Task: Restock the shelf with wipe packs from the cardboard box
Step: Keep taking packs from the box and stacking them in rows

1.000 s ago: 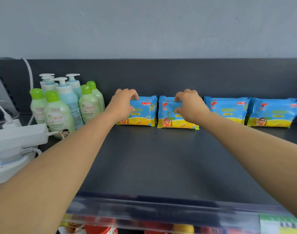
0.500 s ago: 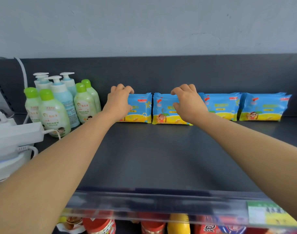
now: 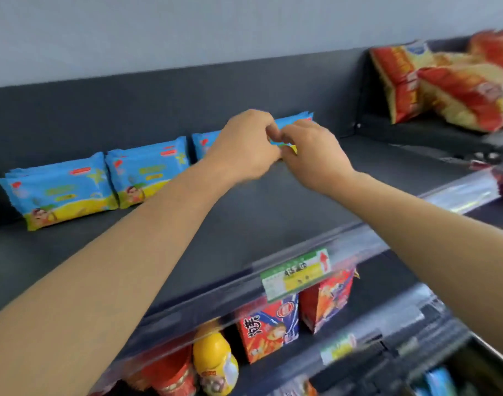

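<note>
Dark grey shelf (image 3: 259, 212) under a pale wall: curled fingers (image 3: 269, 130) of the left hand (image 3: 244, 151) and right hand (image 3: 313, 155) meet on the rightmost wipe pack (image 3: 294, 120), gripping it upright against the back panel (image 3: 101, 115) (blur hides the exact pinch). Left of that pack stand three more wipe packs (image 3: 147, 170); right of it, red snack bags (image 3: 444, 90).

blue-and-yellow wipe packs (image 3: 61, 190), dark grey shelf (image 3: 244, 212)
</note>
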`<state>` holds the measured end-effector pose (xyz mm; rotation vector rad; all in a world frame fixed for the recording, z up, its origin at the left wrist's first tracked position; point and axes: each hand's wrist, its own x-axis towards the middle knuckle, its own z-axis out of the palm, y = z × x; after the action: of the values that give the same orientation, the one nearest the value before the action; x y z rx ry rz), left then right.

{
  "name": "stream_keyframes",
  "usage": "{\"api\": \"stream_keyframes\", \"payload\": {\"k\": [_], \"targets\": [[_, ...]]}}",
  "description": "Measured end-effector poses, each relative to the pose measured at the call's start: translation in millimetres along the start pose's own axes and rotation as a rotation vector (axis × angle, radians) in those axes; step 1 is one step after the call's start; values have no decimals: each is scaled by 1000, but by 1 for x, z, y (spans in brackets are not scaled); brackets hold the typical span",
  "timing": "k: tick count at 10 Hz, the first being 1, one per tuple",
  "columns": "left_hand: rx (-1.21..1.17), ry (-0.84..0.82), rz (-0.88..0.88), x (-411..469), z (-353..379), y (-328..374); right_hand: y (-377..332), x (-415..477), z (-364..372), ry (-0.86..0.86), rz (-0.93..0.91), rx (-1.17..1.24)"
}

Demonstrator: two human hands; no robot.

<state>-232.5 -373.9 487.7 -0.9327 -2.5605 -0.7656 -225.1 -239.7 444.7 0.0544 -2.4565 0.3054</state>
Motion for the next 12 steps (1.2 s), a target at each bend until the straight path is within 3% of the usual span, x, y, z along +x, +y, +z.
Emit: {"api": "stream_keyframes", "payload": {"k": [2, 3, 5, 7, 10, 12], "targets": [[-240, -334, 262, -9, 93, 129, 128, -111, -75, 97, 379, -169], [-309, -532, 300, -15, 144, 181, 184, -183, -101, 121, 609, -232], [-245, -908, 328, -51, 267, 258, 254, -318, -110, -141, 960, -246], [-114, -1126, 229, -87, 386, 276, 304, -418, -81, -400, 1180, -159], [-8, -1329, 41, -152, 538, 246, 366, -511, 2, -829, 1165, -60], [-60, -1423, -133, -198, 620, 231, 399, -553, 47, -982, 1186, -9]]}}
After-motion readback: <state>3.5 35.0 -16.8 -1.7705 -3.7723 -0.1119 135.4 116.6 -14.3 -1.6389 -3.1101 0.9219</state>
